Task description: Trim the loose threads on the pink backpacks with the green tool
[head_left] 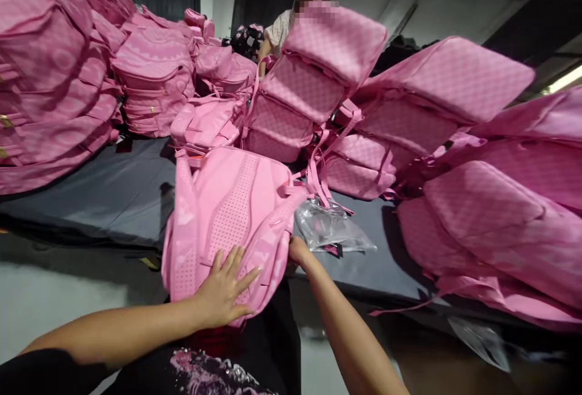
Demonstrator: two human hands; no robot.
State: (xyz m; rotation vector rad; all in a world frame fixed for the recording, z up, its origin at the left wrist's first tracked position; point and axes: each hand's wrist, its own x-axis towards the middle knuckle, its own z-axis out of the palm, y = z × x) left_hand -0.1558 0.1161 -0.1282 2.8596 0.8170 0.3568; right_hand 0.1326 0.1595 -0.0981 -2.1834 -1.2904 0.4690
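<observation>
A pink backpack (231, 201) lies at the table's front edge, its padded back and shoulder straps facing up and its near end against my lap. My left hand (224, 289) rests flat on the lower back panel and strap, fingers spread. At the backpack's right side is my right hand (297, 250); its fingers go behind the bag and are hidden. Just right of the backpack, a clear plastic bag (330, 225) lies crumpled on the table, with a small dark and pink tag by it.
Stacked pink backpacks (152, 73) rise at the left. Checkered pink bags (313, 85) are piled at the centre and right on the grey table (100, 182). Behind them stands another person (279, 28). A strap and clear plastic (482, 340) hang over the right front edge.
</observation>
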